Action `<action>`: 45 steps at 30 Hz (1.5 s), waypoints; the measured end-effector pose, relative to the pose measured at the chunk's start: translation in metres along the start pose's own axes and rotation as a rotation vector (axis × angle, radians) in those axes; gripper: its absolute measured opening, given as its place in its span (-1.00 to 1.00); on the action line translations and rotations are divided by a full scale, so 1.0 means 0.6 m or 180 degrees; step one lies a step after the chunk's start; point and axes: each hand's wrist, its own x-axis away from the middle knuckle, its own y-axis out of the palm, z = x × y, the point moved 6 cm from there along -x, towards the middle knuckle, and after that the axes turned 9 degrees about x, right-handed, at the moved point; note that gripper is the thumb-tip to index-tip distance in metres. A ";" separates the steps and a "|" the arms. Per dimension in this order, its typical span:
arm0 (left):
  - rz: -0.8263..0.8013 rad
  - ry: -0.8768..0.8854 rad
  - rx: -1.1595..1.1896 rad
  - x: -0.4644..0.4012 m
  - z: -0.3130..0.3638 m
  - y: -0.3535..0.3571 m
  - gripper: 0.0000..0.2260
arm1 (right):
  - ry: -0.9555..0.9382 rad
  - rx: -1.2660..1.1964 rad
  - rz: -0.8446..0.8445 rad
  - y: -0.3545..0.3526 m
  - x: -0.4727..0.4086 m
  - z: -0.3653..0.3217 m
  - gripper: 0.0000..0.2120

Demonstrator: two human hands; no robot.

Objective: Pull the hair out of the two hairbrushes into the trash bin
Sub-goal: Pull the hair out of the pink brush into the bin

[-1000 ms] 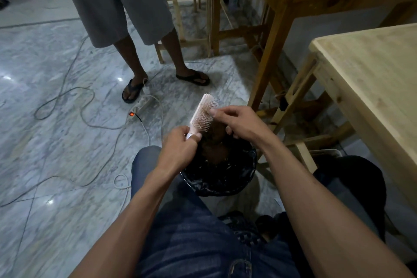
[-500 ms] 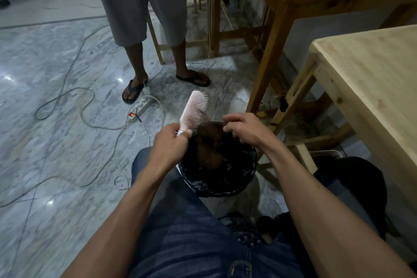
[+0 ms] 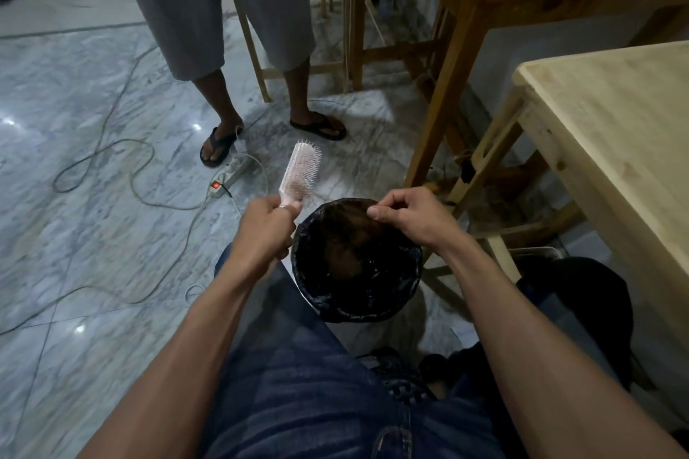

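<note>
Hands over the trash bin (image 3: 358, 306): left (image 3: 266, 225) grips pink hairbrush (image 3: 302, 175), right (image 3: 406, 218) pinches hair (image 3: 358, 220).

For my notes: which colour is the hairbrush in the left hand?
Pale pink, with light bristles; the hairbrush shows best in the head view.

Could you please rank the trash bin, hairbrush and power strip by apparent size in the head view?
1. Trash bin
2. Hairbrush
3. Power strip; it lies farther away, so its rank against the hairbrush is unsure.
</note>
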 end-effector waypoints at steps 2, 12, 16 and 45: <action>-0.0022 0.0157 -0.0295 -0.001 0.005 0.000 -0.83 | 0.0000 0.0154 -0.0173 -0.001 0.002 -0.005 -0.83; -0.0260 0.1093 -0.1523 0.036 0.032 0.052 -0.84 | 0.0023 -0.0629 -0.0594 0.033 -0.006 -0.049 -0.75; -0.0261 0.1047 -0.1520 0.035 0.031 0.052 -0.82 | -0.0101 -0.0791 -0.0467 0.039 -0.002 -0.040 -0.88; -0.0578 0.1009 -0.2117 0.026 0.025 0.040 -0.82 | 0.0060 -0.0697 0.0151 0.011 -0.010 -0.007 -0.78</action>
